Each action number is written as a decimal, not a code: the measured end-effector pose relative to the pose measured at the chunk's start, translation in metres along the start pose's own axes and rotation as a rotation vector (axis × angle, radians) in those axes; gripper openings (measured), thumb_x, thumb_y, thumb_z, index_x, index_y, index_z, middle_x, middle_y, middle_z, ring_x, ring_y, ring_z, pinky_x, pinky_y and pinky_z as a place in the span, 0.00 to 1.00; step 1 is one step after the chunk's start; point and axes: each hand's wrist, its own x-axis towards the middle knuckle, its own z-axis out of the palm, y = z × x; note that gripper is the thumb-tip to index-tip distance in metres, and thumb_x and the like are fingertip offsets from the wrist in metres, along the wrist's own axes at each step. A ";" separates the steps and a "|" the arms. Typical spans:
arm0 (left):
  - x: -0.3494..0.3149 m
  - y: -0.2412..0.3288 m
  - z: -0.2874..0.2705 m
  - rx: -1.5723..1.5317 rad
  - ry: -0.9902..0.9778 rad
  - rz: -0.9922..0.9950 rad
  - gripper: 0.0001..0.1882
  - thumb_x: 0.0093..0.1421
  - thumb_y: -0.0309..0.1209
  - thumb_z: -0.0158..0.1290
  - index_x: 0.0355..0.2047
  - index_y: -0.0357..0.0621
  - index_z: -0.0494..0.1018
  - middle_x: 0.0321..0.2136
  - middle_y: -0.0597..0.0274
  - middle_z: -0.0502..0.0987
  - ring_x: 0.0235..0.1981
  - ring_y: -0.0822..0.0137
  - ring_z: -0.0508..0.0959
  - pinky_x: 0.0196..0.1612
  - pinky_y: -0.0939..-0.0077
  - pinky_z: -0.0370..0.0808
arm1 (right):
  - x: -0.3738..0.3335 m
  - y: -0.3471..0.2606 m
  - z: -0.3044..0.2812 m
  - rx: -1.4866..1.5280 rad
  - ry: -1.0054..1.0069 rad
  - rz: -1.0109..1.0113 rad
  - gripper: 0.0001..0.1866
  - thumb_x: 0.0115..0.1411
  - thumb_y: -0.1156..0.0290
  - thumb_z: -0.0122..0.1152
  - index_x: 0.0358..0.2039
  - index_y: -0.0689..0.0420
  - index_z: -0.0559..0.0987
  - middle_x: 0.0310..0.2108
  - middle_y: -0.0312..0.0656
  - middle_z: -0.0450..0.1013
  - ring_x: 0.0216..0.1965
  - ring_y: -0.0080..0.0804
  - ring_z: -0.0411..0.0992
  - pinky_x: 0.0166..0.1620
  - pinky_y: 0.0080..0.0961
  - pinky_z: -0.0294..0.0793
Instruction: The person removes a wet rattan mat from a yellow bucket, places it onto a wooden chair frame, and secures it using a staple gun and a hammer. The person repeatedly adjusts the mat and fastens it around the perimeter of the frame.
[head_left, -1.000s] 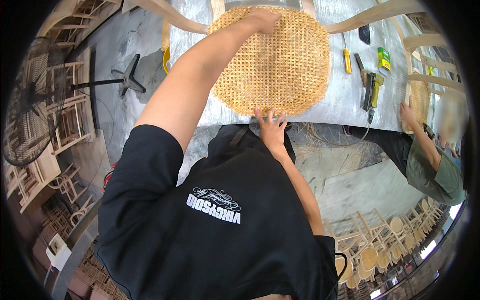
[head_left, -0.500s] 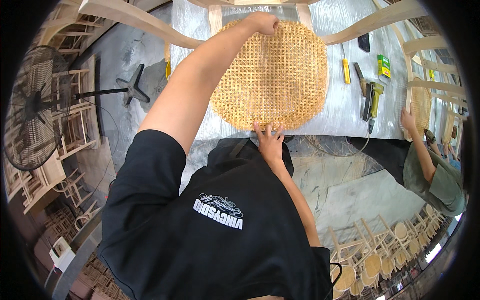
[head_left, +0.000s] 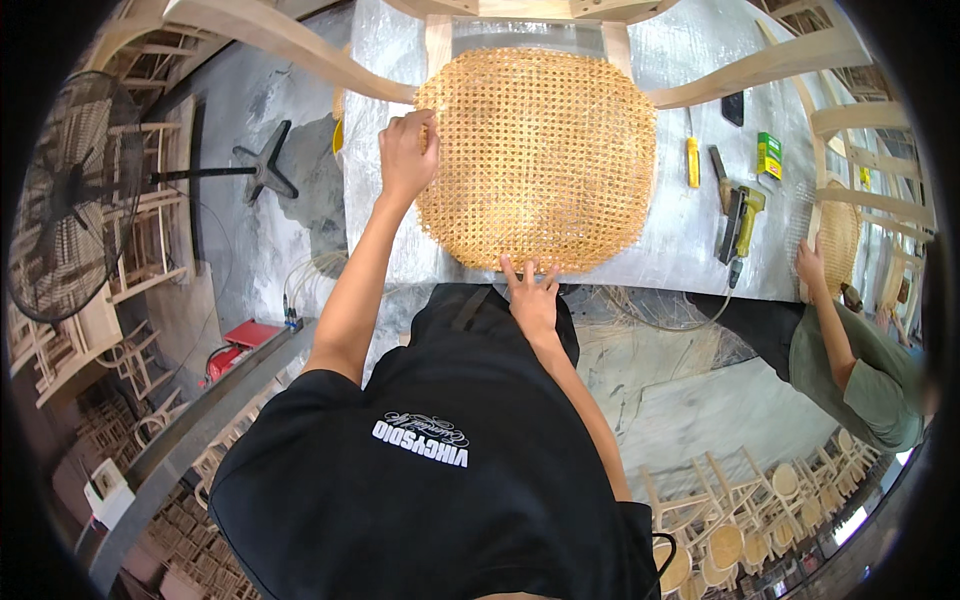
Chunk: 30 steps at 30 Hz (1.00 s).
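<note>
Our left hand (head_left: 405,160) is curled at the left edge of the cane (head_left: 540,160); we cannot tell if it grips. Our right hand (head_left: 532,308) has fingers spread on the near edge. The cane lies ahead of the right hand, over the chair (head_left: 285,47). We should probably steady it lightly and keep its weave flat and even.

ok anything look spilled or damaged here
A patch darker than the grey floor around it lies by the fan base, perhaps a spill or stain. No tear shows in the woven cane panel.
</note>
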 end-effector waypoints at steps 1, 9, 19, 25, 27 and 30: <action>-0.005 -0.002 -0.003 0.038 0.012 -0.014 0.14 0.61 0.30 0.56 0.48 0.43 0.75 0.40 0.60 0.79 0.45 0.55 0.77 0.51 0.56 0.68 | -0.002 0.002 0.000 0.000 -0.005 0.009 0.37 0.65 0.68 0.52 0.73 0.30 0.56 0.65 0.51 0.61 0.61 0.84 0.59 0.55 0.60 0.69; -0.014 -0.032 0.004 -0.279 0.065 -0.447 0.21 0.61 0.39 0.64 0.46 0.35 0.76 0.42 0.56 0.77 0.34 0.68 0.76 0.38 0.72 0.75 | -0.003 -0.002 -0.010 -0.020 0.058 -0.028 0.36 0.65 0.67 0.53 0.73 0.33 0.57 0.65 0.55 0.61 0.59 0.82 0.62 0.55 0.59 0.71; 0.010 -0.035 0.014 -0.609 0.068 -0.662 0.13 0.63 0.34 0.61 0.40 0.36 0.80 0.34 0.62 0.82 0.30 0.74 0.78 0.34 0.77 0.74 | -0.004 -0.001 -0.007 -0.029 0.094 -0.021 0.35 0.65 0.67 0.52 0.72 0.33 0.58 0.64 0.55 0.62 0.59 0.82 0.62 0.54 0.61 0.71; 0.014 -0.042 0.019 -0.526 0.113 -0.622 0.14 0.59 0.34 0.64 0.37 0.33 0.80 0.32 0.55 0.83 0.29 0.72 0.79 0.34 0.75 0.75 | -0.003 -0.003 -0.009 -0.029 0.093 -0.010 0.35 0.65 0.67 0.53 0.72 0.32 0.59 0.65 0.54 0.62 0.60 0.83 0.60 0.53 0.61 0.72; 0.015 -0.045 0.017 -0.532 0.129 -0.625 0.14 0.59 0.34 0.64 0.36 0.33 0.80 0.33 0.55 0.83 0.30 0.72 0.79 0.35 0.74 0.75 | -0.003 -0.005 -0.009 -0.024 0.099 -0.016 0.35 0.65 0.67 0.53 0.72 0.32 0.59 0.65 0.54 0.61 0.60 0.83 0.59 0.53 0.61 0.72; 0.017 -0.041 0.018 -0.656 0.082 -0.724 0.14 0.59 0.34 0.65 0.36 0.32 0.80 0.33 0.56 0.82 0.32 0.71 0.78 0.37 0.74 0.75 | -0.004 -0.004 -0.008 -0.017 0.066 -0.001 0.36 0.64 0.68 0.53 0.72 0.32 0.58 0.65 0.54 0.61 0.61 0.84 0.58 0.53 0.61 0.71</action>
